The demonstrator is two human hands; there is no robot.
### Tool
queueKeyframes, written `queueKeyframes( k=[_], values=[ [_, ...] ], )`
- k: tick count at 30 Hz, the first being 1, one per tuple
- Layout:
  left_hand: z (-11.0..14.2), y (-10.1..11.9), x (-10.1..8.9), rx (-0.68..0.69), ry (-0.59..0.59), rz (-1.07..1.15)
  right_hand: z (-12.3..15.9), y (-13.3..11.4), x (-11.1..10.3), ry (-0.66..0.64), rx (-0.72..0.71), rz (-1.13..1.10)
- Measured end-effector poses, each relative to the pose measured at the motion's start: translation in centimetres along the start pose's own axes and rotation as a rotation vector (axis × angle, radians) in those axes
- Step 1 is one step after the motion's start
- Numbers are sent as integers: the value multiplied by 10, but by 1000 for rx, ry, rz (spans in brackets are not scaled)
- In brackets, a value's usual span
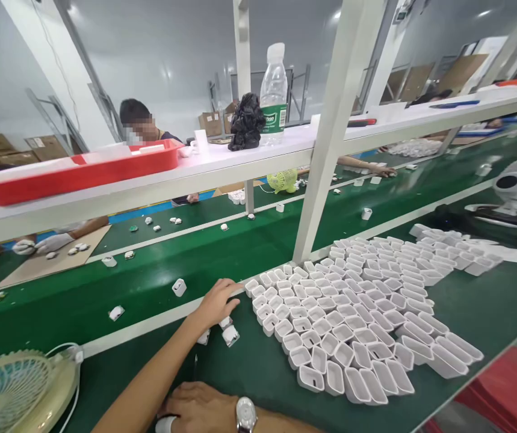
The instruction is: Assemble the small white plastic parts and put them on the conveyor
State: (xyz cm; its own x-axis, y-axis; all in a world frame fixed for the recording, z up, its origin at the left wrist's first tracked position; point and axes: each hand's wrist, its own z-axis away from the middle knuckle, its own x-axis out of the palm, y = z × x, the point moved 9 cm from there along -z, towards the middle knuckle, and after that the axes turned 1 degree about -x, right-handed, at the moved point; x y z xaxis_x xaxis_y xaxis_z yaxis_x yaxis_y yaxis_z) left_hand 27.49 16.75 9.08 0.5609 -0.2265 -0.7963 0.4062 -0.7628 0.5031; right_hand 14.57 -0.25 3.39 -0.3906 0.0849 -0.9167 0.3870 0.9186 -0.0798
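Fingers loosely parted, the left hand [218, 302] is the nearer one, the white cups [352, 307] just right of its fingertips; the right hand's [201, 409] grip I can't tell.

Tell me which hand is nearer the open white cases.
Your left hand: it is close beside the far-left corner of the white cases. The right hand is farther off, left of them near the picture's bottom edge.

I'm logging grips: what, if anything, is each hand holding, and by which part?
The right hand appears to hold a rounded white plastic-looking piece; the frame edge hides which part is gripped. Nothing shows held in the left hand.
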Motion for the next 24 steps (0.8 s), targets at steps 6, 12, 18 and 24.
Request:
queueKeyframes(
  k=[6, 12, 18, 24],
  values=[
    [-29, 6, 32, -27, -51, -14, -2, -1, 16, 20, -53, 4],
    [-4, -25, -11, -179, 103, 24, 4, 8, 26, 12, 88, -143],
    [103, -61, -87, -350, 328, 125, 9, 10, 15, 4, 142, -167],
    [211, -81, -122, -493, 425, 239, 14, 10, 10, 59, 181, -129]
  ],
)
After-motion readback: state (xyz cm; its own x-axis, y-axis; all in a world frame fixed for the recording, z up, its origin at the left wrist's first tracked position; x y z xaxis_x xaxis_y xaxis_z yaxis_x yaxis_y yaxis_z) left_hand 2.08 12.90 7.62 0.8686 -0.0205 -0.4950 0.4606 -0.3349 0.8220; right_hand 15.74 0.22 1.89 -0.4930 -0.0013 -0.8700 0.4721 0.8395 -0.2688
